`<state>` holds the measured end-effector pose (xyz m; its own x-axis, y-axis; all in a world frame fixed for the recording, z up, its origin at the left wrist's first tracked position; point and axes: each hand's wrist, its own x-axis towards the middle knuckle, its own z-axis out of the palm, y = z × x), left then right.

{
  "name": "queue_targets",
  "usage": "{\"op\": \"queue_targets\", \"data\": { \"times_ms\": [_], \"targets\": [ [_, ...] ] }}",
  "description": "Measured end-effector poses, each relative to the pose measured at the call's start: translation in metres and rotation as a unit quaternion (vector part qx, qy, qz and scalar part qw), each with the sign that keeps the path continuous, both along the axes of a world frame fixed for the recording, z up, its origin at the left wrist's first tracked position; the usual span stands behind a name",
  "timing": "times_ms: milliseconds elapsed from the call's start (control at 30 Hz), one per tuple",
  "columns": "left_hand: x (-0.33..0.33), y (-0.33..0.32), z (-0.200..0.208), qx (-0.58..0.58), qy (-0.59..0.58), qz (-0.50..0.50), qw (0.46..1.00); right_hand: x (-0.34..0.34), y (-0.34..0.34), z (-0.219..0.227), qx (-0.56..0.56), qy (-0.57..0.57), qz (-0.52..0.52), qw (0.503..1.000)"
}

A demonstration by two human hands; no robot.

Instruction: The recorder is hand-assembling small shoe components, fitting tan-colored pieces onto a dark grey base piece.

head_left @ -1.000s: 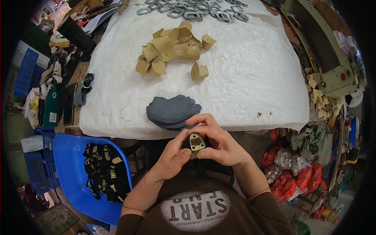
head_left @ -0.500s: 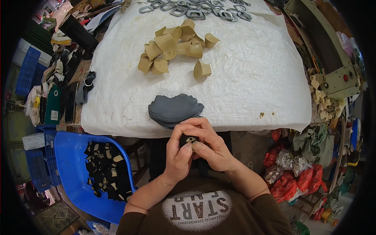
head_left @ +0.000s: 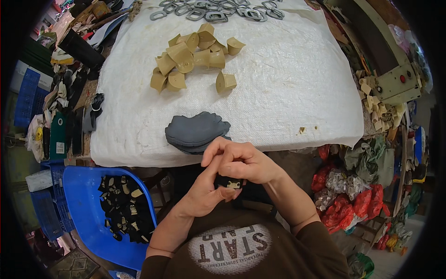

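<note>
Just in front of my body, past the table's near edge, my left hand (head_left: pixel 203 193) grips a small black-and-tan piece (head_left: pixel 233 184) that looks like a covered shoe heel. Its thumb presses along the lower side. My right hand (head_left: pixel 248 162) curls over the top of the same piece, fingers bent and crossing toward the left hand. Much of the piece is hidden between the hands. Right beyond my fingers, at the table edge, lies a stack of dark grey cut sheets (head_left: pixel 197 130). Farther back sits a loose pile of tan shoe heels (head_left: pixel 181 58), with one tan heel (head_left: pixel 226 82) apart from it.
A white woven sheet (head_left: pixel 278 93) covers the table. Grey ring-shaped pieces (head_left: pixel 216 16) lie at its far end. At lower left, a blue plastic tub (head_left: pixel 83 223) holds black-and-tan pieces (head_left: pixel 123 204). Red plastic bags (head_left: pixel 341 214) are at right, below a green metal machine (head_left: pixel 397 83).
My right hand has turned and lifted over the piece, its fingers now reaching across the left hand. The left hand sits slightly lower. The whole view has shifted a little.
</note>
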<state>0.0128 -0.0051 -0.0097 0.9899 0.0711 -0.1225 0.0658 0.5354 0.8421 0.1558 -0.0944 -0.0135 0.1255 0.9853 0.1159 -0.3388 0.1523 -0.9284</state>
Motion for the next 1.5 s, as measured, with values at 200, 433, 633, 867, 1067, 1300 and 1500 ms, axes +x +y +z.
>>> {"op": "queue_targets", "data": {
  "times_ms": [200,433,633,867,1067,1300,1500],
  "targets": [
    [0.001,-0.003,0.000,-0.012,0.005,0.048,0.999,-0.019,-0.008,0.000,-0.023,-0.058,-0.094,0.994],
    [0.009,-0.003,0.009,-0.186,-0.009,0.122,0.975,-0.029,-0.018,0.017,-0.125,0.007,-0.102,0.987],
    [0.008,-0.014,0.004,-0.103,0.024,0.204,0.973,-0.033,-0.009,-0.007,0.006,-0.140,-0.154,0.978],
    [0.008,0.003,0.011,0.304,-0.015,0.311,0.900,-0.025,-0.015,0.007,0.004,-0.277,-0.312,0.909],
    [0.012,-0.007,0.004,0.497,-0.066,0.281,0.819,-0.027,-0.012,0.010,-0.085,-0.323,-0.288,0.898],
    [0.002,0.015,0.000,0.383,-0.050,0.109,0.916,-0.014,-0.023,0.012,-0.073,-0.288,-0.209,0.932],
    [0.000,0.001,0.002,0.270,-0.035,0.160,0.949,-0.019,-0.021,0.015,-0.055,-0.365,-0.158,0.916]
  ]
}}
